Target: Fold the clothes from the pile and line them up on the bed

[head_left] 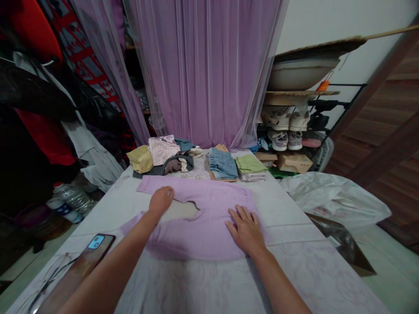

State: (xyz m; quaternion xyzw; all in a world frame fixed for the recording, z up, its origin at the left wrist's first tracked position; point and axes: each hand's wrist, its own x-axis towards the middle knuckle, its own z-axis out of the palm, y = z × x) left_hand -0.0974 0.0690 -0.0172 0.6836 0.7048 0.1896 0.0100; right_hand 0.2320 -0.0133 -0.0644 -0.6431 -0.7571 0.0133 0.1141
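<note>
A small pair of lilac ribbed pants [212,235] lies spread on the white patterned cloth, its waist to the right and its two legs to the left. My left hand [162,199] is closed at the inner edge of the far leg, with its fingertips partly hidden. Flat near the waistband rests my right hand [246,227], fingers spread on the fabric. My left forearm crosses over the near leg and covers part of it.
Behind the pants are a loose heap of clothes [163,152], folded denim [223,165] and a folded green garment [250,164]. A phone [77,274] and a cable lie at the near left. Shoes [278,139] fill a rack at right, beside a plastic bag [340,198].
</note>
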